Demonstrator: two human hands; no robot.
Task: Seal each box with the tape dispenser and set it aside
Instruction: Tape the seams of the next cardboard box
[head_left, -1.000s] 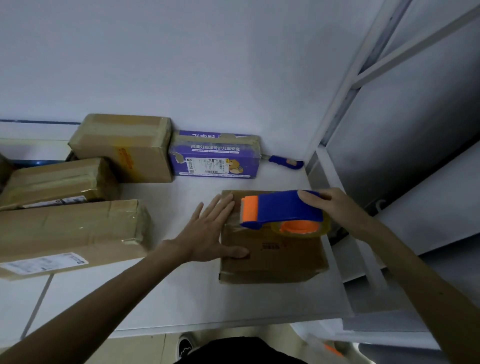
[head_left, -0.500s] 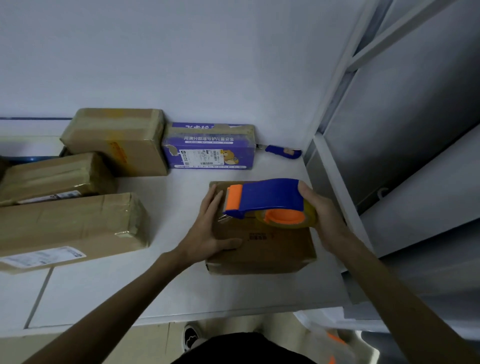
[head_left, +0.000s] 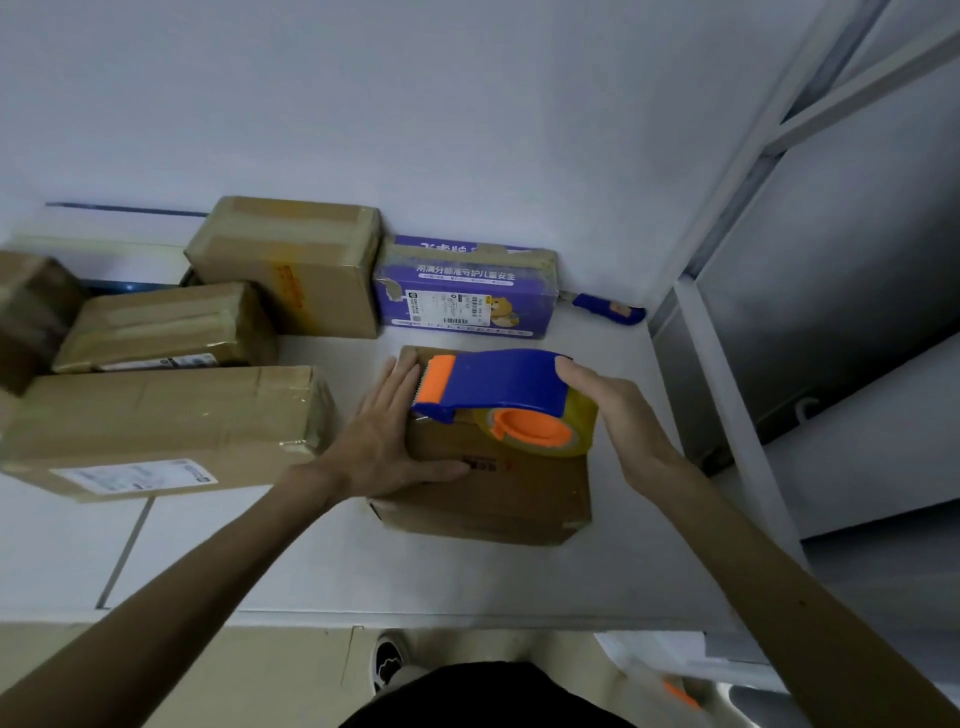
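Matte brown cardboard box (head_left: 488, 493): white table's (head_left: 311, 571) 3 o'clock.
Glossy blue-orange plastic tape dispenser (head_left: 493, 384): box's 12 o'clock end.
Left hand (head_left: 384, 441): fingers straight, pressing box's 9 o'clock edge.
Right hand (head_left: 618, 415): fingers grip dispenser.

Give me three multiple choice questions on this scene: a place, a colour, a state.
1. Where does the blue knife lie? A) right of the purple box B) on the floor C) in a hand
2. The hub of the tape dispenser is: A) green B) orange C) white
3. The left hand is: A) lying flat on the box B) gripping the dispenser C) out of view
Answers: A, it lies just beside that box; B, its centre shows orange; A, its straight fingers rest on top.
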